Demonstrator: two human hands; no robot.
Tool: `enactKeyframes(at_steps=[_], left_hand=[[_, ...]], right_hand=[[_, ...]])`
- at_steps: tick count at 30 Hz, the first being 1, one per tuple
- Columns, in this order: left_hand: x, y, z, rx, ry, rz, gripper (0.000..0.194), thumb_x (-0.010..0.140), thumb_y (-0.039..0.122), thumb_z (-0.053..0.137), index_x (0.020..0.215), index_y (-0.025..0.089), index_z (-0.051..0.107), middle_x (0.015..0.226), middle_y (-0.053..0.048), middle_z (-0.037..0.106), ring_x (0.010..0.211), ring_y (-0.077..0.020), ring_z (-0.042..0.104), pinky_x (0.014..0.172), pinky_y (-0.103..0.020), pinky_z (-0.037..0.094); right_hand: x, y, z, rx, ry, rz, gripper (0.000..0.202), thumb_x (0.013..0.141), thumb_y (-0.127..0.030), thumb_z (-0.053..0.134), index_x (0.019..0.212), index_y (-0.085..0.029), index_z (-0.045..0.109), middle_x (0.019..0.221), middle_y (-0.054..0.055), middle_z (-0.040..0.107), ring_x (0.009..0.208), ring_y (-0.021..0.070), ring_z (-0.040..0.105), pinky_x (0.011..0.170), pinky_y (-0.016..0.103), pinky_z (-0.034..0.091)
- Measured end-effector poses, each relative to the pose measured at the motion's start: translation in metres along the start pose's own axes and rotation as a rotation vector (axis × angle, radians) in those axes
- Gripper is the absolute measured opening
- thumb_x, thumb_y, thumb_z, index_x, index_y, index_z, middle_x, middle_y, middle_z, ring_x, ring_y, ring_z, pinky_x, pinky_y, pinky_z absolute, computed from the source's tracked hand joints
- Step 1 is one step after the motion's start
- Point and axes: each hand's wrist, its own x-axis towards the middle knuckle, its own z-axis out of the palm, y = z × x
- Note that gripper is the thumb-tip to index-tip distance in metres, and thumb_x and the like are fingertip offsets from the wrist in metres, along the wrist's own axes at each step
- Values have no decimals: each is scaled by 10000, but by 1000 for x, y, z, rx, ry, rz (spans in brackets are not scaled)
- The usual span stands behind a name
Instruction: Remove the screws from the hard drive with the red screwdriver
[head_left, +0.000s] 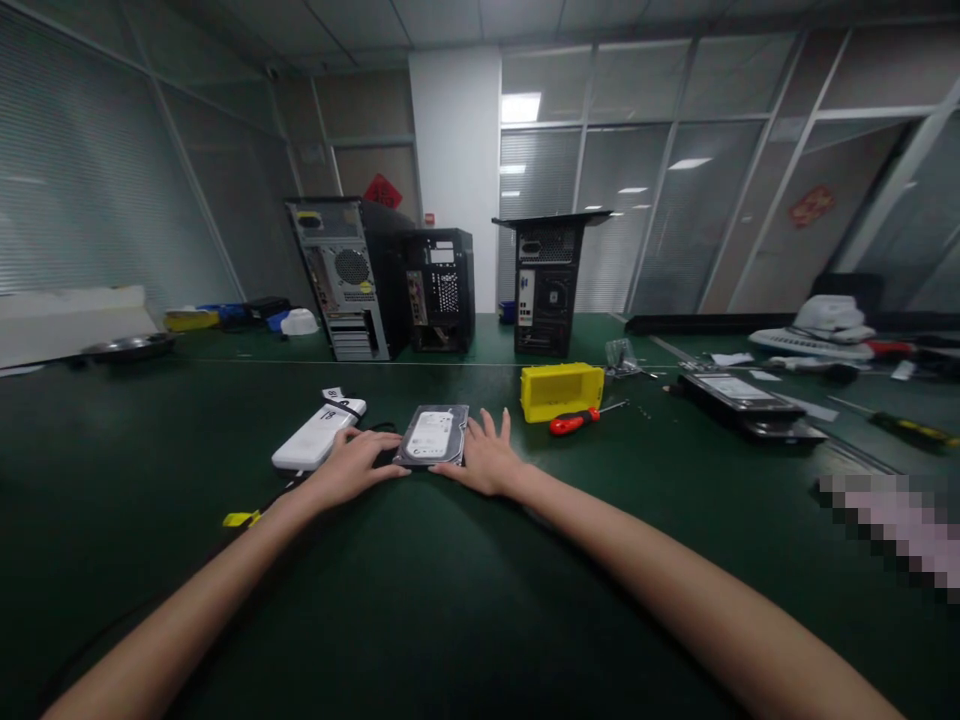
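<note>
A hard drive [433, 436] with a white label lies flat on the green table [435, 580], between my two hands. My left hand [358, 464] is at its left edge, fingers apart, with the fingertips at or very near the drive. On the other side, my right hand [486, 456] rests with spread fingers, its thumb by the drive's lower right corner. Neither hand is closed around the drive. Just left of my left hand lies a white power bank [315, 436] with a dark cable across it.
A yellow bin [561, 392] and a red screwdriver [575, 421] sit right of my right hand. Computer cases [360, 280] stand behind, with another case [547, 285] farther right. Stacked drives [739, 395] and a second screwdriver [896, 424] lie at the right.
</note>
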Motion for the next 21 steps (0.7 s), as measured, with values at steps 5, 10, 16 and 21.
enactKeyframes(at_steps=[5,10,16,21], left_hand=[[2,3,1,51,56,-32,498,821,557,440,1207,266,558,1307,-80,550,1200,-325,460,960,-523,279],[5,9,0,85,75,-107,449,821,507,436,1167,266,590,1276,-87,576,1162,-335,487,913,-515,317],[7,15,-1,88,64,-131,458,814,520,431,1144,251,600,1268,-93,575,1142,-359,492,874,-528,334],[5,34,9,139,164,-169,615,819,473,429,1334,138,412,1393,-182,413,1203,-354,433,896,-502,336]], right_hand=[[8,1,2,7,4,4,954,771,-758,138,1455,-99,223,1481,200,256,1377,397,63,1012,614,-146],[17,1,6,36,18,29,990,761,-766,171,1445,-54,229,1468,232,263,1373,406,73,1015,624,-124],[20,2,5,46,3,40,979,752,-772,203,1452,-87,218,1477,212,257,1378,395,63,1020,614,-127],[12,2,5,15,40,13,909,800,-716,204,1438,-69,249,1460,212,295,1372,401,89,1012,643,-100]])
